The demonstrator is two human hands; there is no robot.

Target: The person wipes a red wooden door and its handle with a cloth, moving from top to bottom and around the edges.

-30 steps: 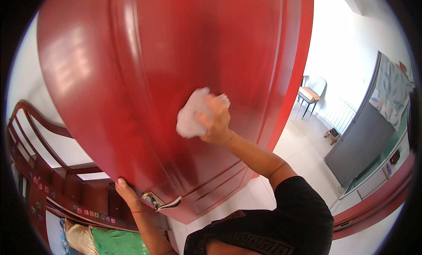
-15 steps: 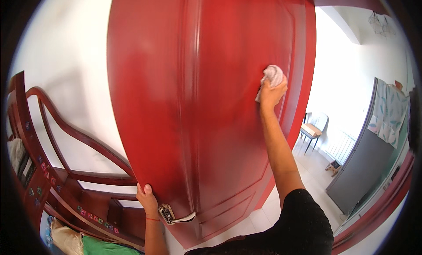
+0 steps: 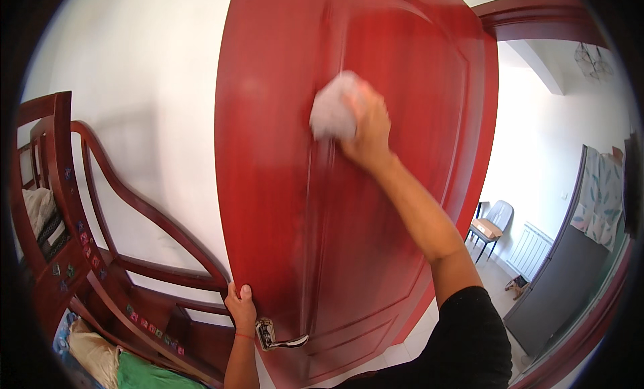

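A red panelled door [image 3: 396, 208] stands open in front of me. Against its upper middle, beside the raised vertical moulding, my right hand [image 3: 369, 127] presses a pale, bunched cloth [image 3: 333, 110]; both are smeared by motion. Low on the left, my left hand [image 3: 241, 305] grips the door's free edge, its thumb on the front face and the other fingers mostly hidden behind. Just to the right of that hand is a metal door handle [image 3: 285, 342], which it does not touch.
A dark wooden bunk bed [image 3: 161, 221] with a curved rail stands at left, with bedding [image 3: 100, 349] on its lower level. Through the doorway at right are a chair [image 3: 493, 225], a white radiator [image 3: 530, 248] and a large grey panel [image 3: 563, 275] with a patterned cloth [image 3: 600, 194].
My right hand has swept the cloth left and slightly up across the door, from near its right side to the middle moulding. The left hand keeps its grip while the view shifts.
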